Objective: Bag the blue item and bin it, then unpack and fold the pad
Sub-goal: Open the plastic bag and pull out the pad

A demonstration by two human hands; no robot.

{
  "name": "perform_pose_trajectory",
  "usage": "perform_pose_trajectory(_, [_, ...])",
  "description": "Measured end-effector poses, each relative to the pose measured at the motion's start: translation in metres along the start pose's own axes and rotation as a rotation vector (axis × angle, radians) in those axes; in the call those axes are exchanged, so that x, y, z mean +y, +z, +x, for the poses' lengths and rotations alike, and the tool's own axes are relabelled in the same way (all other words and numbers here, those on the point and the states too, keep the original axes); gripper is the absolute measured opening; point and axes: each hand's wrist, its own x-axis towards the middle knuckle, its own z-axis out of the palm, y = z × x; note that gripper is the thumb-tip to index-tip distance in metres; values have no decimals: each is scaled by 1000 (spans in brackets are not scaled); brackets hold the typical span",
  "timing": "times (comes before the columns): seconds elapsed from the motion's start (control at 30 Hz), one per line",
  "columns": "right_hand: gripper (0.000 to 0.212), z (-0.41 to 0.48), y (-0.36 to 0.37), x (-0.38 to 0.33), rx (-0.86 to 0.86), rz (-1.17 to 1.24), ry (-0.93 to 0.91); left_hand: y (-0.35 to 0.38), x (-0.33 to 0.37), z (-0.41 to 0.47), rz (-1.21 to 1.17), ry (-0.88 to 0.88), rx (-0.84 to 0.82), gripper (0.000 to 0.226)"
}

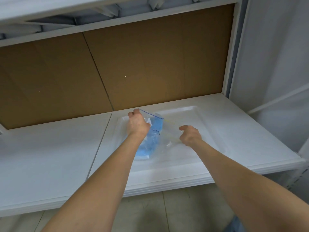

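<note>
A clear zip bag (164, 131) with a blue seal line lies on the white shelf panel (217, 131). A crumpled blue item (150, 144) sits partly inside the bag, its lower end near the bag's edge. My left hand (138, 123) is closed on the bag's upper left corner at the zip edge and lifts it. My right hand (190, 135) pinches the bag's clear plastic on the right side. No pad or bin is visible.
A brown cardboard backing (117, 67) closes the rear of the shelf. White metal frame rails (117, 20) run above, and a white post (234, 47) stands at the right. The grey tiled floor (158, 215) lies below the shelf's front edge.
</note>
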Motion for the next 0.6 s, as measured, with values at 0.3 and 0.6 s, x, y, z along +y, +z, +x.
perform_pose_trajectory(0.3, [13,0,-11,-16,119,-154,-19,1,3,7,-278,85,-119,56])
perform_pose_trajectory(0.6, [13,9,10,-49,-124,269,17,-4,12,-3,-605,156,-397,42])
